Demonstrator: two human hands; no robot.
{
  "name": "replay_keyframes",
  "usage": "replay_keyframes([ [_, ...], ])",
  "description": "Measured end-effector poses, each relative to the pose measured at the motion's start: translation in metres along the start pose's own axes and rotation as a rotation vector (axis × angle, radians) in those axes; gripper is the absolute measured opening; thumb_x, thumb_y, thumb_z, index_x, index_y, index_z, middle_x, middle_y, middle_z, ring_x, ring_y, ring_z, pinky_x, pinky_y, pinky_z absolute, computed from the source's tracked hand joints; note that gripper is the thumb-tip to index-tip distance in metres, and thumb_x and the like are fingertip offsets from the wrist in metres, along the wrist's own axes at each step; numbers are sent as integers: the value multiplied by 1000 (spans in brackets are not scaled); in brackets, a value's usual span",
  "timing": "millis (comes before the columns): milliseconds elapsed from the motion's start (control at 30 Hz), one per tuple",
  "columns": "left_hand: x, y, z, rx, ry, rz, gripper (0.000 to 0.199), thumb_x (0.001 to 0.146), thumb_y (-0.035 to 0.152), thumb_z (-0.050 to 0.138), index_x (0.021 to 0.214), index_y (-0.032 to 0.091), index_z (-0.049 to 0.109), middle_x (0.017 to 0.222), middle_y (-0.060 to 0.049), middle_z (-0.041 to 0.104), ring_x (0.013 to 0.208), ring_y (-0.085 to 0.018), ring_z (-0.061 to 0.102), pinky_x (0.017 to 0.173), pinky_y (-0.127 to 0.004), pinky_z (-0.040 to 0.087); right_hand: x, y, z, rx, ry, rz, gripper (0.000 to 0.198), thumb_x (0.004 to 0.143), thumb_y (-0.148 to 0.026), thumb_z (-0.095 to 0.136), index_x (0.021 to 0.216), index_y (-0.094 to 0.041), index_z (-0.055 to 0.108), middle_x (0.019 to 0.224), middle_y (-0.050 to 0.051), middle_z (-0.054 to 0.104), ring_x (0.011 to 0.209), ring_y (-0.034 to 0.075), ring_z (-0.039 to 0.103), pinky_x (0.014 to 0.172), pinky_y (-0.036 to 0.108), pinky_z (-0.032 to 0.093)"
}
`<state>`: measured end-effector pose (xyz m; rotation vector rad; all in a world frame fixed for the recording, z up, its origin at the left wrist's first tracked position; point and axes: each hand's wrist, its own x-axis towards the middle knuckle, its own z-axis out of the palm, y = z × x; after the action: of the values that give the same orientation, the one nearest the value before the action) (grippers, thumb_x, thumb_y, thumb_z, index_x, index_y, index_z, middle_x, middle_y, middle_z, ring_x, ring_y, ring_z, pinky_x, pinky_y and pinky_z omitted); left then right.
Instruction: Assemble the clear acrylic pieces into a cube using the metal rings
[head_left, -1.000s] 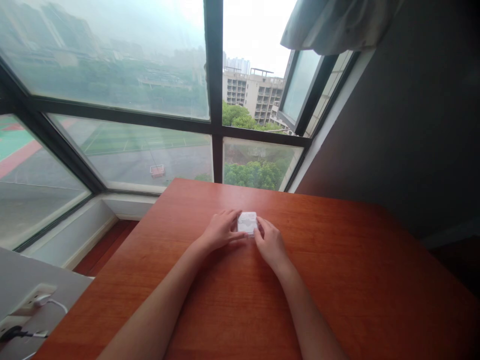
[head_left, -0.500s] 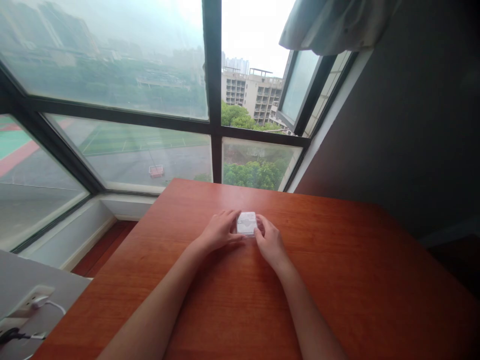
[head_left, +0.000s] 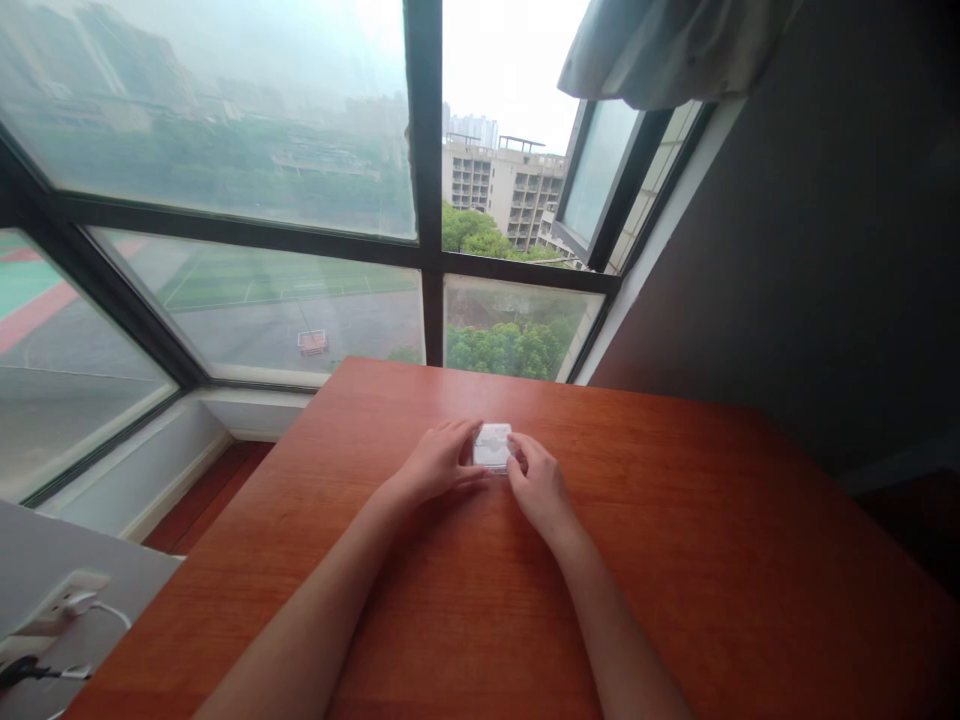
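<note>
A small, white, squarish box (head_left: pixel 493 447) with a faint marking on top lies on the reddish-brown wooden table (head_left: pixel 465 600). My left hand (head_left: pixel 442 462) grips it from the left, the thumb along the near edge and the fingers at the far left corner. At the box's right side is my right hand (head_left: pixel 537 480), its thumb and curled fingers touching the edge. The fingertips of both hands partly cover the sides. What kind of box it is, I cannot make out.
Behind the table stand large windows with dark frames (head_left: pixel 433 300); one pane (head_left: pixel 600 180) at the right is tilted outward. A pale curtain (head_left: pixel 667 50) hangs at top right. Wall sockets with plugs (head_left: pixel 79 603) and cables are at lower left, beside the table's left edge.
The fingers of my right hand have shifted slightly at the box's right edge and are curled a bit more. My left hand and the box stay almost in place.
</note>
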<state>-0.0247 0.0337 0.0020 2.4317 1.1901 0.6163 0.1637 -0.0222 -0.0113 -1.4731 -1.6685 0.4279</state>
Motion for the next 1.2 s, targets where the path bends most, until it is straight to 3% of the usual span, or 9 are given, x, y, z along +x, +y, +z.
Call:
replay_keyframes([
  [133, 0, -1, 1, 16, 6, 11, 68, 70, 44, 75, 129, 23, 50, 126, -8, 60, 114, -27, 56, 99, -38, 42, 1, 2, 1, -32, 8, -24, 39, 84, -14, 42, 117, -17, 64, 121, 10, 64, 112, 22, 59, 100, 36, 45],
  [533, 1, 1, 1, 29, -3, -6, 63, 69, 43, 75, 123, 22, 52, 120, -8, 62, 109, -27, 57, 95, -37, 43, 1, 8, 5, -214, -54, -37, 38, 87, -13, 40, 117, -14, 63, 119, 12, 64, 110, 25, 56, 101, 39, 42],
  [1200, 2, 0, 3, -3, 6, -39, 67, 64, 42, 78, 122, 20, 54, 114, -7, 64, 102, -26, 59, 90, -35, 43, 0, 6, 6, -243, -63, 0, 37, 90, -18, 40, 122, -14, 59, 122, 10, 63, 112, 24, 53, 100, 37, 40],
])
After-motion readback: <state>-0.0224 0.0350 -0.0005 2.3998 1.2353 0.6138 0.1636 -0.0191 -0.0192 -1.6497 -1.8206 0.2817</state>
